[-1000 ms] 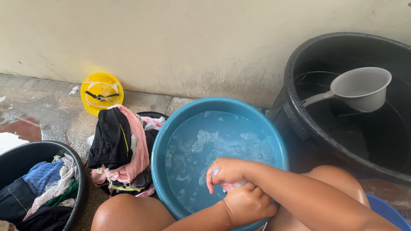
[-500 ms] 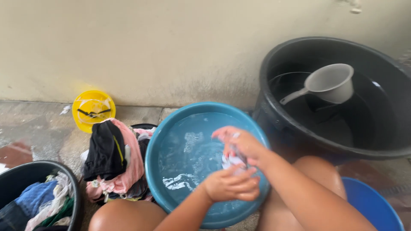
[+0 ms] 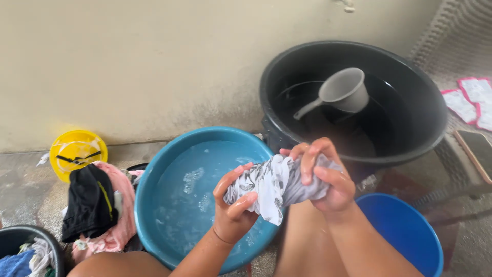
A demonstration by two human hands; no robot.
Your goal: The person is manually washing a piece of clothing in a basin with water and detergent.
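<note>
Both hands hold a wet white cloth with a grey leaf pattern [image 3: 279, 185], twisted into a roll, above the right edge of the teal basin [image 3: 154, 174]; the left hand [image 3: 233, 205] is closed around the left end of the cloth, with the fingers curled over it and the thumb under it; the right hand [image 3: 325, 177] is closed tightly around the right end, the knuckles turned up. A loose corner of the cloth hangs down between the two hands. The cloth is not touching the water; it is lifted over the basin rim and over the person's knee [image 3: 302, 241].

The teal basin stands on the floor [image 3: 25, 184] and holds soapy water with some patches of foam. Behind it, to the right, stands a big black tub [image 3: 410, 87] with dark water; a grey plastic dipper [image 3: 343, 91] floats inside it, the handle pointing to the left. A blue bucket [image 3: 405, 231] is just beside the right forearm, low in the view. Left of the basin lies a pile of clothes [image 3: 100, 210], pink and black; a yellow round lid [image 3: 77, 151] leans near the wall [image 3: 154, 61] behind the pile. At the lower left corner a black basin [image 3: 31, 236] with more clothes is partly in view.
</note>
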